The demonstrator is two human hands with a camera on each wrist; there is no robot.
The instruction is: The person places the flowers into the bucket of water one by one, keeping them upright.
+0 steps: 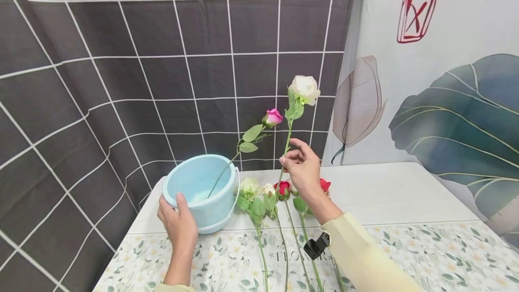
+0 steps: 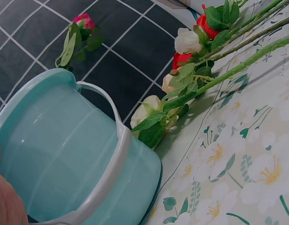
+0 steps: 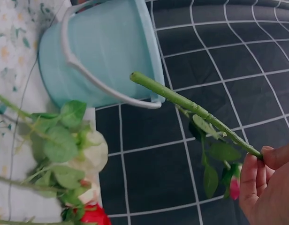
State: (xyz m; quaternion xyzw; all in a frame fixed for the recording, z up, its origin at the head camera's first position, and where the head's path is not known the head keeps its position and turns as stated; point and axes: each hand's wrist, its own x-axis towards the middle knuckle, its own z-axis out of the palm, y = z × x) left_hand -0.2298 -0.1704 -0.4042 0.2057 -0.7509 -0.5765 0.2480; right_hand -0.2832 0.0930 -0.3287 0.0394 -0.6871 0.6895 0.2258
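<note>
My right hand [image 1: 302, 166] pinches the green stem [image 3: 182, 101] of a white rose [image 1: 305, 89] between thumb and fingers. The rose stands upright above the hand, and the cut end of its stem points down, overlapping the bucket in the right wrist view. My left hand [image 1: 178, 220] holds the light blue bucket [image 1: 212, 213] at its near left side, thumb near the rim. A pink rose [image 1: 273, 117] leans out of the bucket to the right, its stem resting inside. The bucket's white handle [image 2: 111, 154] hangs down its side.
Several roses lie on the table right of the bucket, among them a pale one [image 1: 249, 185] and a red one [image 1: 282, 188], stems toward me. A floral cloth [image 1: 421, 256] covers the table front. A dark gridded curtain [image 1: 211, 75] hangs behind.
</note>
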